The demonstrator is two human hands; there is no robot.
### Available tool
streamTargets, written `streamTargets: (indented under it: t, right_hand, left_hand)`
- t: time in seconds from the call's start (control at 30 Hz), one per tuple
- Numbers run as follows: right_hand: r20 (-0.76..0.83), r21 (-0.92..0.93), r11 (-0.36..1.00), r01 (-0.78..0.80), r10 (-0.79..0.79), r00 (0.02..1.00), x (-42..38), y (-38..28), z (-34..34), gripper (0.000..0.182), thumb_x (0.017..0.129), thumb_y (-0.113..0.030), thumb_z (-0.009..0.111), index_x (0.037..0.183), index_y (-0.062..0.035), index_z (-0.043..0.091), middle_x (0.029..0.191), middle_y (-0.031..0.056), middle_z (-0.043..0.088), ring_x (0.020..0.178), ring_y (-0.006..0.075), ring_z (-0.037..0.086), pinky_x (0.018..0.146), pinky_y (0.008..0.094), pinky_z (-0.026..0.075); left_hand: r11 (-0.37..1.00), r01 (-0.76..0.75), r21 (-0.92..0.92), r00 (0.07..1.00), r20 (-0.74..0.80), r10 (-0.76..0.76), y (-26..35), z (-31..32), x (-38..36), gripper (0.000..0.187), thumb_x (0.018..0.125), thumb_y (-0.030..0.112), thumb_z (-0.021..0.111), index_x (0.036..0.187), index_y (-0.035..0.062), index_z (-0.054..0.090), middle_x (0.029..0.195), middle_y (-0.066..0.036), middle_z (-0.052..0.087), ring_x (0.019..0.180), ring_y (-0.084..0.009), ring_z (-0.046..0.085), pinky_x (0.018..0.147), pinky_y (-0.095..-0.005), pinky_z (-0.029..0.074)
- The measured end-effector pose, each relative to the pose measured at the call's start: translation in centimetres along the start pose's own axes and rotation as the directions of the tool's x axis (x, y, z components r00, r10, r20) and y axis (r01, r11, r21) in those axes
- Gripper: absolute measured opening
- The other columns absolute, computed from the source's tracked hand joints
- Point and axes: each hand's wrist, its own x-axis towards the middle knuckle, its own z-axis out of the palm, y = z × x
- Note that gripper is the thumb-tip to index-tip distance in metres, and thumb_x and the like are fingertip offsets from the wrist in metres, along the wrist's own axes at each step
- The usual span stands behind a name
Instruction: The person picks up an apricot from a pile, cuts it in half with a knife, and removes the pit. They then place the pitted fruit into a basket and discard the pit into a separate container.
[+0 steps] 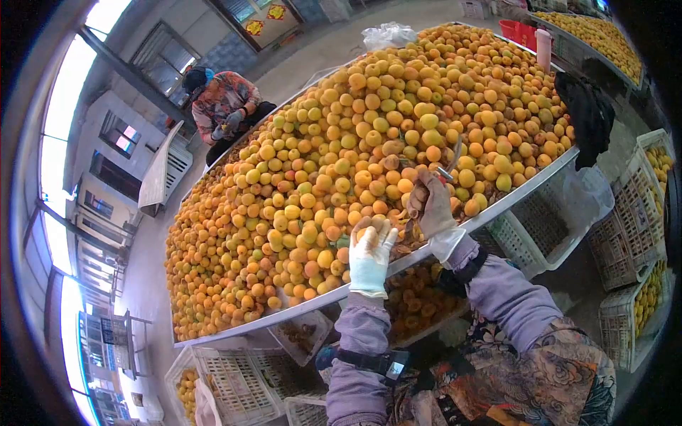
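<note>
A large heap of yellow-orange apricots (334, 170) covers a metal-edged table (298, 310). My left hand (371, 257), in a white glove with stained fingertips, is closed at the near edge of the heap, its fingers curled round what looks like an apricot, mostly hidden by them. To its right, my right hand (431, 209), in a brown-stained glove, is closed around a small knife (445, 173) with a metal handle end and what seems a thin curved blade pointing up and away. Split apricot pieces and brownish scraps lie between the hands.
Under the table edge stands a bin of apricot halves (419, 302). Plastic crates (234, 380) are at lower left, with more crates (625, 227) at right. A black cloth (586, 113) hangs over the right corner. Another person (224, 106) works across the table.
</note>
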Motion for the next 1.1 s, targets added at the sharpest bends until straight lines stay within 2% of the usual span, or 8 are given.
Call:
streamTargets:
  t: [0.27,0.43,0.5,0.53,0.57,0.7,0.93,1.1]
  right_hand:
    - [0.072,-0.005,0.995,-0.099,0.099,0.992,-1.9,-2.3,0.3,0.025,0.093,-0.033,0.045,0.076,-0.0142,0.046,0.051,-0.0072,0.018,0.041,0.0077,0.020,0.041,0.0246,0.021]
    - [0.076,-0.141,0.982,-0.127,0.138,0.987,-4.8,-3.1,-0.8,0.024,0.093,-0.032,0.043,0.078,-0.0131,0.046,0.052,-0.0073,0.018,0.042,0.0066,0.021,0.040,0.0230,0.022]
    - [0.053,-0.141,0.974,-0.177,0.186,0.981,-5.4,-2.9,-1.8,0.019,0.090,-0.026,0.047,0.075,-0.0147,0.045,0.050,-0.0062,0.021,0.040,0.0083,0.023,0.040,0.0253,0.022]
    - [0.092,-0.073,0.973,-0.219,0.225,0.970,-5.9,-2.9,-2.1,0.018,0.090,-0.024,0.047,0.075,-0.0142,0.045,0.051,-0.0062,0.022,0.041,0.0090,0.024,0.041,0.0256,0.022]
    - [0.092,-0.074,0.972,-0.224,0.230,0.969,-6.4,-2.6,-2.4,0.018,0.090,-0.024,0.047,0.075,-0.0142,0.045,0.051,-0.0062,0.022,0.041,0.0090,0.024,0.041,0.0256,0.022]
    - [0.069,-0.161,0.941,-0.299,0.313,0.947,-9.2,-1.9,-2.6,0.018,0.091,-0.022,0.045,0.078,-0.0109,0.047,0.049,-0.0036,0.026,0.040,0.0103,0.027,0.040,0.0263,0.022]
    - [-0.058,-0.430,0.795,-0.429,0.449,0.891,-12.4,-2.6,-3.4,0.015,0.087,-0.020,0.054,0.082,-0.0064,0.058,0.045,0.0008,0.041,0.032,0.0128,0.038,0.031,0.0268,0.031]
    - [-0.173,-0.576,0.704,-0.415,0.392,0.904,-13.4,-2.2,-3.5,0.022,0.089,-0.029,0.051,0.084,-0.0078,0.057,0.048,-0.0024,0.038,0.034,0.0093,0.036,0.031,0.0249,0.029]
  left_hand:
    - [0.955,-0.063,0.291,0.996,-0.044,0.079,2.0,1.0,-3.9,0.021,0.090,0.014,0.050,0.110,0.0062,0.047,0.084,-0.006,0.057,0.064,-0.0136,0.054,0.052,-0.0243,0.046]
    - [0.575,0.129,0.808,0.992,-0.113,-0.064,1.1,-0.7,-9.0,0.016,0.090,0.015,0.051,0.102,0.0048,0.052,0.082,-0.006,0.057,0.061,-0.0103,0.054,0.053,-0.0206,0.044]
    - [0.566,0.109,0.817,0.994,-0.102,-0.044,0.7,-2.1,-9.3,0.017,0.087,0.016,0.055,0.100,0.0044,0.055,0.083,-0.006,0.058,0.068,-0.0123,0.057,0.057,-0.0230,0.047]
    - [0.323,-0.154,0.934,0.981,0.105,0.163,0.5,-2.2,-9.2,0.018,0.085,0.015,0.058,0.099,0.0044,0.057,0.084,-0.007,0.059,0.072,-0.0146,0.059,0.061,-0.0248,0.048]
    - [0.014,-0.367,0.930,0.890,0.347,0.296,0.4,-2.5,-9.2,0.018,0.083,0.014,0.060,0.098,0.0044,0.058,0.085,-0.007,0.060,0.076,-0.0170,0.060,0.065,-0.0265,0.049]
    - [-0.148,-0.365,0.919,0.798,0.391,0.459,1.6,0.1,-3.3,0.024,0.081,0.022,0.060,0.100,0.0075,0.060,0.093,-0.010,0.062,0.085,-0.0283,0.058,0.077,-0.0361,0.046]
    - [-0.705,-0.020,0.709,0.915,0.297,0.272,0.1,0.7,4.1,0.045,0.076,0.046,0.056,0.102,0.0101,0.060,0.098,-0.015,0.061,0.093,-0.0317,0.057,0.078,-0.0442,0.046]
    - [-0.581,0.061,0.812,0.975,0.075,0.207,0.8,1.3,4.8,0.044,0.072,0.042,0.058,0.101,0.0091,0.063,0.104,-0.016,0.059,0.098,-0.0332,0.057,0.082,-0.0432,0.047]
